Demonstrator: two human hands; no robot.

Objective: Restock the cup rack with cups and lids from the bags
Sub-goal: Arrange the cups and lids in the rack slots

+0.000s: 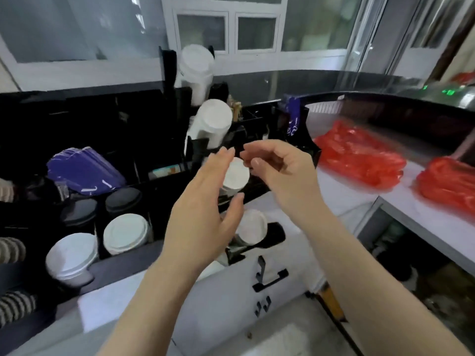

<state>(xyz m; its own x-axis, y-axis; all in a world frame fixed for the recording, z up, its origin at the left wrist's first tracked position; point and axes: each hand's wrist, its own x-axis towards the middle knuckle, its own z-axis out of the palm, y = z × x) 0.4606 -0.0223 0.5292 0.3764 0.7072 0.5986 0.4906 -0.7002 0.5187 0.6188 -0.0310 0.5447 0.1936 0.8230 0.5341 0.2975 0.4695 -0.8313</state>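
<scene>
A black cup rack [164, 140] stands on the counter with several stacks of white cups [213, 124] pointing out of its slots. My left hand [205, 211] hovers with relaxed fingers in front of one white cup stack [235, 176], apart from it as far as I can tell. My right hand [277, 170] is just right of that stack, fingers loosely curled, holding nothing visible. Another white cup stack [253, 227] sits lower, below my left hand. White lids [126, 233] and black lids [123, 199] fill the compartments at the left.
Red plastic bags [359, 155] lie on the white counter at the right, with another red bag [449, 181] further right. A stack of blue sleeves [82, 170] rests in the rack at the left. A white bag with black print [270, 278] lies in front.
</scene>
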